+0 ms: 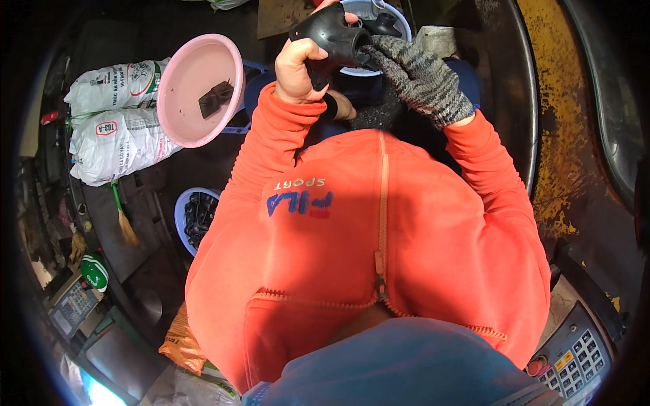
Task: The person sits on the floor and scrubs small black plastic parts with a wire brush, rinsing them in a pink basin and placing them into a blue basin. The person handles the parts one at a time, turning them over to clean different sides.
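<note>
Bare left hand (298, 71) grips black pipe fitting (325, 37), open end facing right; long axis unclear. Gloved right hand (423, 78) at that end; can't tell if gripping.

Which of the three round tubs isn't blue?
The pink tub, left of the left hand, with a dark piece inside. The upper blue tub sits near the picture's top edge; the lower blue tub holds black parts.

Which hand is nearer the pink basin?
Left. The left hand, holding the black fitting, is right of the pink basin; the gloved right hand is farther right, at the fitting's open end.
</note>
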Tool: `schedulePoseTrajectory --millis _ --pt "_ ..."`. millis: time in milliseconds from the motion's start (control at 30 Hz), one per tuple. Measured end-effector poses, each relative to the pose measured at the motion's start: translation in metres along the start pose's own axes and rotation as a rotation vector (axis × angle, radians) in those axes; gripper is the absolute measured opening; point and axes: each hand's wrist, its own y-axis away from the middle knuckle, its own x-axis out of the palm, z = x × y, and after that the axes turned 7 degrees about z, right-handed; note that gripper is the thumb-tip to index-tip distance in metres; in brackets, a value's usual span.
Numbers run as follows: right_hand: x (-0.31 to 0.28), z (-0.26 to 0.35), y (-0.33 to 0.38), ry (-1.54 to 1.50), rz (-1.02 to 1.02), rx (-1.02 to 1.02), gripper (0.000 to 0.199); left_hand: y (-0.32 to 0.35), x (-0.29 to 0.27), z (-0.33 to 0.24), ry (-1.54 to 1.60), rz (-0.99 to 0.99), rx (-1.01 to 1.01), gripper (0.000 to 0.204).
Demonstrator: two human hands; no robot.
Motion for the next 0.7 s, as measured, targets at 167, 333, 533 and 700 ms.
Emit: schedulePoseTrajectory --millis 167,333,533,700 --pt "0.001 0.003 -0.005 -0.024 -0.042 0.023 0.045 -0.008 0.003 -0.003 -0.039 0.026 0.068 0.085" --pt "0.003 0.007 -0.009 -0.024 -0.123 0.000 0.044 -0.010 0.008 0.000 -0.103 0.066 0.173 0.089" --pt "0.010 0.013 -0.005 -0.155 -0.140 0.033 0.045 -0.011 0.007 0.001 -0.197 0.131 0.286 0.090" --pt "0.015 0.016 -0.004 -0.188 -0.169 -0.009 0.050 -0.015 -0.004 0.003 -0.467 0.239 0.417 0.089"
